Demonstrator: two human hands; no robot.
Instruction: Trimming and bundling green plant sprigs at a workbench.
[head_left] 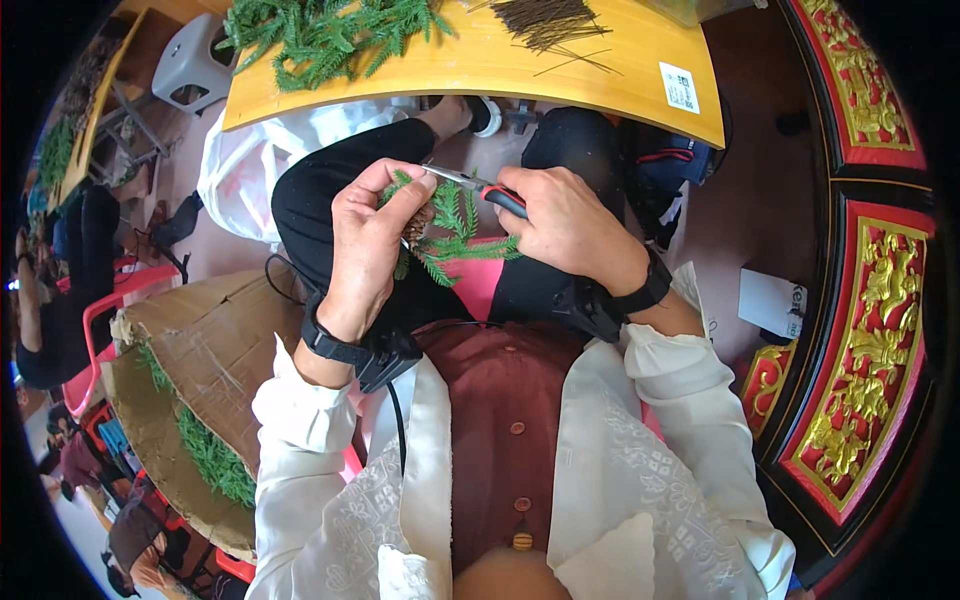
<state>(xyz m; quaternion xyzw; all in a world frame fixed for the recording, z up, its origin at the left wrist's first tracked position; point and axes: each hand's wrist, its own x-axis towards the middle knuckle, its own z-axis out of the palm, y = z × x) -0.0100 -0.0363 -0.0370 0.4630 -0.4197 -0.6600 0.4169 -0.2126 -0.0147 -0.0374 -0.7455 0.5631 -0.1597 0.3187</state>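
Observation:
My left hand (372, 222) pinches a green artificial pine sprig (440, 248) above my lap. A brown pine cone (417, 222) sits among its needles, partly covered by my fingers. In my right hand (565, 215) is a pair of needle-nose pliers (492, 190) with red and black handles. The pliers' slim jaws point left and reach to my left thumb and fingertip. Whether the jaws grip anything there is too small to tell.
Ahead is a yellow table (490, 60) bearing a heap of pine sprigs (330, 40) and thin brown wires (548, 22). A white plastic bag (240, 180) hangs below its left side. At lower left stands a cardboard box (215, 350) with more greenery (212, 455). Other people sit far left.

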